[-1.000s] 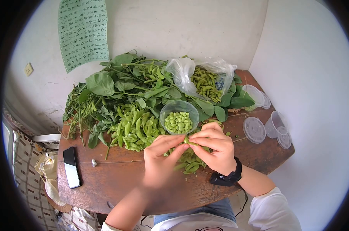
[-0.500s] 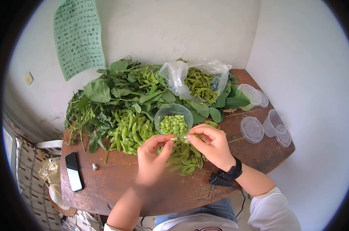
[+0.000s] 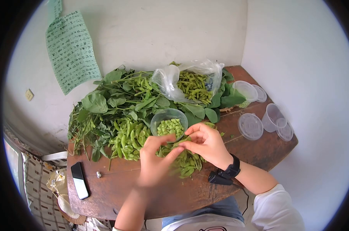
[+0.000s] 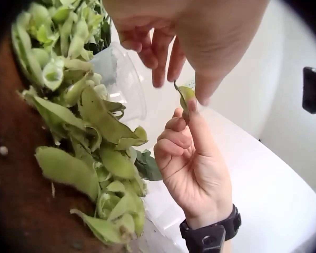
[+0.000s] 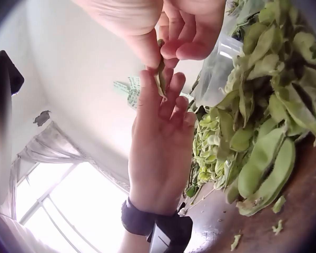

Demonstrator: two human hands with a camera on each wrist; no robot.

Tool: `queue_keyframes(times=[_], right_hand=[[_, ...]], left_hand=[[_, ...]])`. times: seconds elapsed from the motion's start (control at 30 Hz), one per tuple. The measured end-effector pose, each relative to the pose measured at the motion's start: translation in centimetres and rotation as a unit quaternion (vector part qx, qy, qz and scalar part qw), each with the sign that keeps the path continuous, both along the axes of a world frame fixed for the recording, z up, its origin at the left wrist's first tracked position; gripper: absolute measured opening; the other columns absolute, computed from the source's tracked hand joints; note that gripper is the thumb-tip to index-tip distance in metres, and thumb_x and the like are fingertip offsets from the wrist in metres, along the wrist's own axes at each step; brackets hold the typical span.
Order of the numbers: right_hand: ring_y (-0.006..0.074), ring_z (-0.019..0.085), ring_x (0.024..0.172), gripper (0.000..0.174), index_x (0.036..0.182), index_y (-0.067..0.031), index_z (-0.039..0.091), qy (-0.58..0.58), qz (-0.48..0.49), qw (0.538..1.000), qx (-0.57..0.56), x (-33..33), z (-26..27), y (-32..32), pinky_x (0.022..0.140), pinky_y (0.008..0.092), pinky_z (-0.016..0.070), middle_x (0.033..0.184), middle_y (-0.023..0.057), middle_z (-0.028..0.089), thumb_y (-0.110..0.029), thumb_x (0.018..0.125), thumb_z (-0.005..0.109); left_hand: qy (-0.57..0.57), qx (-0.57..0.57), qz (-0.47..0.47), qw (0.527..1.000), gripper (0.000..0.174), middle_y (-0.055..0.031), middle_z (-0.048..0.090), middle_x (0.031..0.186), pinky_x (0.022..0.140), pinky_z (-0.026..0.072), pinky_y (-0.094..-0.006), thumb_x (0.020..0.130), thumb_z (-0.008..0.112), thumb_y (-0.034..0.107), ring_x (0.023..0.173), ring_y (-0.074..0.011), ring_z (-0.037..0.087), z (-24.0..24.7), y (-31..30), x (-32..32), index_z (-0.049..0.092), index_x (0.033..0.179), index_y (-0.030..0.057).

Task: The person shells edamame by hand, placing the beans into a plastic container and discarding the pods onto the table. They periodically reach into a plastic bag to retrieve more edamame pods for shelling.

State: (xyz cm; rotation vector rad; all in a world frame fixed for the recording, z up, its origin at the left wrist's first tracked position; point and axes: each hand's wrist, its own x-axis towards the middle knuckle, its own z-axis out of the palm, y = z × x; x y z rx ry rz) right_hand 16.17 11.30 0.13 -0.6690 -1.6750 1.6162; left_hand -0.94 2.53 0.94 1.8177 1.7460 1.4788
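Observation:
Between thumb and curled fingers, my right hand [image 3: 209,147] pinches a green soybean pod [image 4: 186,98]. My left hand [image 3: 153,159] is spread, its thumb tip right at that pod and its forefinger apart, near the bowl's front rim. In the right wrist view the left fingers extend loosely beside the pod. Just beyond the hands stands a clear plastic bowl [image 3: 168,113] with shelled green soybeans [image 3: 170,127] in it. Below the hands lies a heap of flattened pods [image 3: 190,165], some split. Plumper pods [image 3: 128,140] are piled left of the bowl.
Leafy soybean plants [image 3: 112,94] cover the table's back, beside a plastic bag [image 3: 167,81] of pods. Clear lids [image 3: 250,126] and a plastic cup [image 3: 272,116] stand at right. A phone [image 3: 80,181] and a small white object [image 3: 99,174] lie at left on the wooden table [image 3: 109,196].
Both hands held the pod between them earlier, and it looked split half a second ago. The left forefinger has since come away from it. The head view has shifted slightly.

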Motion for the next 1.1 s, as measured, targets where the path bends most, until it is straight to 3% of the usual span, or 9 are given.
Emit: queue_keyframes(times=[0.07, 0.17, 0.23, 0.33, 0.57, 0.63, 0.73, 0.93, 1.1], right_hand=[[0.0066, 0.061, 0.080, 0.031, 0.115, 0.0000, 0.055, 0.017, 0.022, 0.999, -0.026, 0.1, 0.0, 0.2, 0.070, 0.0207, 0.0492, 0.090, 0.0041, 0.066, -0.006, 0.088, 0.070], [0.0089, 0.063, 0.087, 0.035, 0.119, 0.0003, 0.055, 0.055, 0.071, 0.995, -0.050, 0.3, 0.6, 0.3, 0.073, 0.0222, 0.0513, 0.098, 0.0070, 0.067, -0.004, 0.088, 0.070], [0.0111, 0.064, 0.093, 0.036, 0.121, 0.0006, 0.056, 0.081, 0.062, 0.992, -0.075, 0.2, 0.9, 0.1, 0.078, 0.0239, 0.0531, 0.104, 0.0085, 0.066, -0.001, 0.088, 0.069], [0.0129, 0.064, 0.094, 0.030, 0.116, 0.0022, 0.060, 0.074, 0.047, 0.995, -0.054, 0.1, 0.7, -0.3, 0.082, 0.0253, 0.0538, 0.106, 0.0085, 0.066, 0.001, 0.087, 0.068], [0.0149, 0.065, 0.093, 0.027, 0.111, 0.0013, 0.067, 0.045, 0.016, 0.996, 0.078, -0.2, 0.1, -0.5, 0.081, 0.0265, 0.0538, 0.107, 0.0088, 0.067, 0.001, 0.085, 0.071], [0.0185, 0.065, 0.091, 0.026, 0.107, 0.0000, 0.070, -0.029, -0.023, 0.955, 0.296, -0.1, 0.2, -0.1, 0.079, 0.0285, 0.0532, 0.100, 0.0099, 0.069, 0.001, 0.082, 0.073], [0.0224, 0.064, 0.089, 0.023, 0.102, 0.0006, 0.071, -0.032, -0.036, 0.918, 0.393, -0.7, 0.0, 0.0, 0.076, 0.0310, 0.0521, 0.095, 0.0104, 0.069, -0.001, 0.079, 0.075], [0.0231, 0.062, 0.088, 0.025, 0.102, 0.0012, 0.071, -0.026, -0.030, 0.920, 0.391, -0.8, -0.9, 0.3, 0.074, 0.0321, 0.0515, 0.095, 0.0093, 0.069, -0.002, 0.078, 0.076], [0.0231, 0.062, 0.088, 0.025, 0.102, 0.0005, 0.071, -0.025, -0.035, 0.912, 0.408, -0.8, -0.3, 0.1, 0.075, 0.0325, 0.0514, 0.094, 0.0097, 0.069, -0.003, 0.078, 0.076]], left_hand=[[0.048, 0.044, -0.012, 0.998, 0.030, -0.0061, 0.070, 0.088, 0.074, 0.0477, -0.0311, 0.077, 0.079, 0.011, 0.079, -0.0200, 0.061, -1.0, 0.1, -0.2, 0.070, 0.104, 0.0039], [-0.063, -0.026, -0.034, 0.997, 0.020, -0.0049, 0.069, 0.085, 0.073, 0.0477, -0.0282, 0.082, 0.077, 0.011, 0.081, -0.0148, 0.060, -0.9, -0.5, 0.2, 0.070, 0.098, 0.0010], [-0.256, -0.110, -0.054, 0.959, 0.018, -0.0040, 0.068, 0.084, 0.074, 0.0479, -0.0259, 0.087, 0.073, 0.013, 0.083, -0.0096, 0.059, -1.4, -0.7, 0.1, 0.069, 0.097, -0.0015], [-0.389, -0.087, -0.075, 0.914, 0.020, -0.0024, 0.067, 0.085, 0.073, 0.0478, -0.0240, 0.093, 0.067, 0.015, 0.083, -0.0066, 0.058, -1.0, -0.9, 0.9, 0.066, 0.101, -0.0034], [-0.348, -0.177, -0.079, 0.917, 0.017, -0.0061, 0.068, 0.097, 0.079, 0.0501, -0.0235, 0.094, 0.064, 0.009, 0.086, -0.0098, 0.063, -0.8, -1.4, 0.6, 0.064, 0.105, -0.0040], [-0.351, -0.157, -0.071, 0.920, 0.016, -0.0063, 0.069, 0.094, 0.079, 0.0505, -0.0237, 0.093, 0.065, 0.007, 0.086, -0.0095, 0.063, -1.6, -1.2, 0.5, 0.065, 0.104, -0.0046], [-0.311, -0.157, -0.038, 0.936, 0.016, -0.0060, 0.070, 0.093, 0.078, 0.0507, -0.0239, 0.093, 0.065, 0.006, 0.086, -0.0098, 0.063, -2.0, -1.2, 0.5, 0.065, 0.103, -0.0057], [-0.190, -0.093, -0.021, 0.977, 0.019, -0.0079, 0.069, 0.082, 0.066, 0.0468, -0.0271, 0.087, 0.068, 0.010, 0.071, -0.0116, 0.057, -3.0, -0.9, 0.3, 0.068, 0.102, -0.0034], [-0.178, -0.144, -0.038, 0.973, 0.016, -0.0062, 0.070, 0.088, 0.071, 0.0495, -0.0240, 0.092, 0.065, 0.010, 0.079, -0.0089, 0.063, -1.9, -1.0, 0.3, 0.067, 0.100, -0.0036]])
